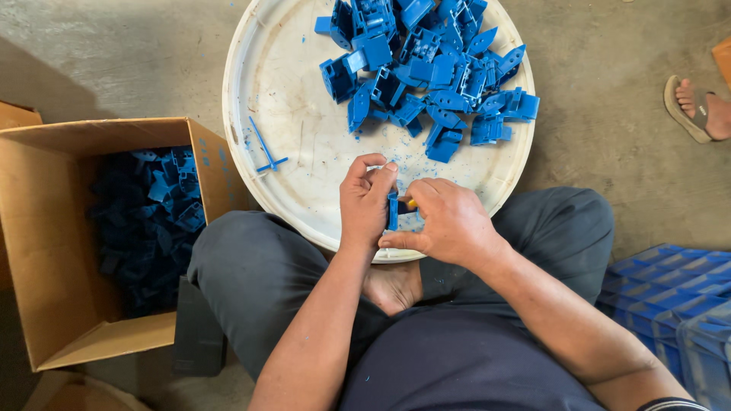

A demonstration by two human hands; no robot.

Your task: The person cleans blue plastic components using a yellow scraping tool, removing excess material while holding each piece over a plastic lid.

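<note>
Blue plastic parts are everywhere in this view, and we work on one of them now. Our left hand [365,202] pinches one blue part [393,211] upright between thumb and fingertips, just over the near rim of the tray [263,91]. Our right hand [449,221] is closed around a small tool; only a bit of yellow [411,203] shows at the fingers, touching the part, so we cannot tell what kind of tool it is. Both hands are closed, none of the fingers is spread open.

As we judge it, the work is somewhere in the middle. The pile [430,65] on the far side of the tray looks not yet handled; we count roughly twenty-five to thirty parts there, but they overlap and some are cut by the top edge, so an exact number is not possible. The box [46,228] at our left holds many dark blue parts already, too many and too shadowed to count. One thin blue stick [264,146] lies alone on the tray, with small blue crumbs around it.

We see one tray, one open box, one blue crate [670,285] at our right, and another person's foot in a sandal [697,106] on the floor.
</note>
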